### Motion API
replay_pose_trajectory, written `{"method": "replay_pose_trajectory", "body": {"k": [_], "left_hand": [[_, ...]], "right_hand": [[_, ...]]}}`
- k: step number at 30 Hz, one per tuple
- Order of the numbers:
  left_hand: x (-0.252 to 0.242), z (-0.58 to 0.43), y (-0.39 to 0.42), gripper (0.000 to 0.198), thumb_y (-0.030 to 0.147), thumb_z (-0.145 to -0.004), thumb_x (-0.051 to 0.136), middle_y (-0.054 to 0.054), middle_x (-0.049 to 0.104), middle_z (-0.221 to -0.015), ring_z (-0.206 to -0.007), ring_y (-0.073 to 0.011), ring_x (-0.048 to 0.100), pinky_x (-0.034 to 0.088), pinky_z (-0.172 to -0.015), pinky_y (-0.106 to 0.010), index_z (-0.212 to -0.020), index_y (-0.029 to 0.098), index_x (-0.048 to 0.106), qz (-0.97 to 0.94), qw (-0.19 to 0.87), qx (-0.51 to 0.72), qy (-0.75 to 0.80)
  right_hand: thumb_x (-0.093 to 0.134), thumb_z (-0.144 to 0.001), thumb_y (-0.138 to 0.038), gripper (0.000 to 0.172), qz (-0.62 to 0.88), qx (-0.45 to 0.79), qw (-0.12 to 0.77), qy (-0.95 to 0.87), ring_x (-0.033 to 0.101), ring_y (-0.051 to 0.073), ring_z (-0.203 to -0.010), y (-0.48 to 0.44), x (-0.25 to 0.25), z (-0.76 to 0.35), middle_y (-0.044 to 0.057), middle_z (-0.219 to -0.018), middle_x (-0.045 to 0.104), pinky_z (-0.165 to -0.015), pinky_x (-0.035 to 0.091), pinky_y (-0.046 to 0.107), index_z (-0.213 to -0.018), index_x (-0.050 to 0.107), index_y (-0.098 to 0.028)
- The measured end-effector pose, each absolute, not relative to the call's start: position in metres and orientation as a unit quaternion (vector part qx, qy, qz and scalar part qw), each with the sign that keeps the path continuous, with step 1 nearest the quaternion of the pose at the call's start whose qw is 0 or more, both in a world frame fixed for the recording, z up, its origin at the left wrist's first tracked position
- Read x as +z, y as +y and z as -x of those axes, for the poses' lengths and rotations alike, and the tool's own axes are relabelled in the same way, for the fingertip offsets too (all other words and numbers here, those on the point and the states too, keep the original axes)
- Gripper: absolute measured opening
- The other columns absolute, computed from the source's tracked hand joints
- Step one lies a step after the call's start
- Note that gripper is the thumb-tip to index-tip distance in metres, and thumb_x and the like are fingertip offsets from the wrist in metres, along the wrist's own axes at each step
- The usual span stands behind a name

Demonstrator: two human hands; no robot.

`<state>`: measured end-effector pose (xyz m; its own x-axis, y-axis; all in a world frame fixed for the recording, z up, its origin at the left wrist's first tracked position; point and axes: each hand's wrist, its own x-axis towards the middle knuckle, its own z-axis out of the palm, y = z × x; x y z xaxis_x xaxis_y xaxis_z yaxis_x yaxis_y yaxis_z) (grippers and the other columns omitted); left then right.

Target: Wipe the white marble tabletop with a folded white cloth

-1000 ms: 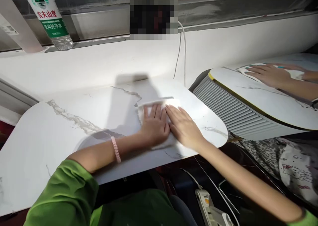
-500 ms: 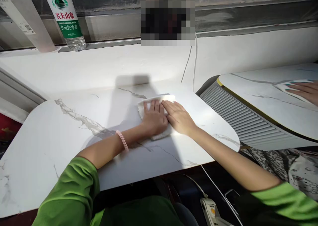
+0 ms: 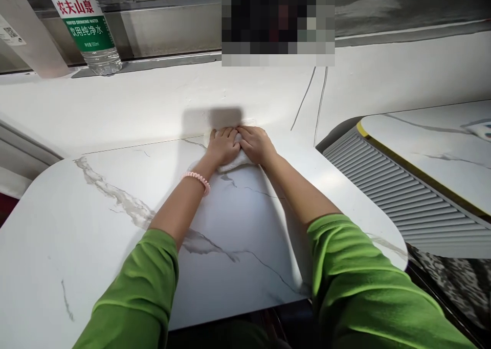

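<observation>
A white cloth (image 3: 238, 161) lies bunched at the back of the marble-patterned white table (image 3: 118, 195), where the tabletop meets the wall. Flat on its left part presses my left hand (image 3: 223, 147), fingers stretched forward, with a pink coil band (image 3: 197, 180) around the wrist. Beside it, my right hand (image 3: 256, 143) rests on the cloth's right part, its fingers extended and reaching the left fingertips. Both hands push down on the cloth without wrapping round it; they cover much of it.
On the ledge above the wall stand a water bottle (image 3: 90, 37) and a translucent container (image 3: 42, 42). Two thin cables (image 3: 320, 103) run down the wall. To the right is another marble-patterned table (image 3: 433, 139) with a ribbed grey side (image 3: 387, 195).
Both hands have slid the cloth away from me, to the table's back edge against the wall. The view has shifted, and the other person's hand at the right has left it.
</observation>
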<state>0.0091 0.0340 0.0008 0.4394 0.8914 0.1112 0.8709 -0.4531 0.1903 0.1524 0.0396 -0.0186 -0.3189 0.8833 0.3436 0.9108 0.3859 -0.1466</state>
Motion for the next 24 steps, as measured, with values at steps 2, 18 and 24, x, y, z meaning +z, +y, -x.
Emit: {"method": "replay_pose_trajectory", "body": {"k": [2,18,24], "left_hand": [[0.001,-0.01,0.032,0.055,0.029,-0.097,0.025,-0.007,0.033,-0.157,-0.145,-0.0185,0.025,0.012,-0.121,-0.045,-0.149,0.013,0.034,-0.848,0.052,0.094,0.52],[0.016,0.047,-0.148,0.056,0.03,-0.1,0.028,-0.013,0.023,-0.159,-0.149,-0.021,0.015,0.004,-0.121,-0.046,-0.151,0.008,0.027,-0.913,0.034,0.047,0.403],[0.017,0.07,-0.214,0.056,0.032,-0.1,0.029,-0.015,0.022,-0.159,-0.148,-0.0259,0.02,0.015,-0.12,-0.046,-0.15,0.007,0.031,-0.91,0.012,0.039,0.412]], "right_hand": [[0.03,-0.087,-0.023,0.056,0.554,-0.04,0.187,-0.81,0.049,0.028,-0.13,0.037,-0.018,-0.153,0.015,-0.143,0.052,-0.112,0.033,0.042,-0.137,0.051,-0.007],[0.027,-0.093,-0.026,0.06,0.562,-0.107,0.172,-0.802,0.043,0.035,-0.136,-0.177,-0.018,-0.107,0.021,-0.143,0.05,-0.11,0.034,0.054,-0.147,0.038,-0.002],[0.032,-0.093,-0.032,0.062,0.523,-0.091,0.163,-0.832,0.05,0.035,-0.129,-0.239,-0.005,-0.093,0.019,-0.14,0.054,-0.104,0.039,0.055,-0.151,0.033,-0.01]]}}
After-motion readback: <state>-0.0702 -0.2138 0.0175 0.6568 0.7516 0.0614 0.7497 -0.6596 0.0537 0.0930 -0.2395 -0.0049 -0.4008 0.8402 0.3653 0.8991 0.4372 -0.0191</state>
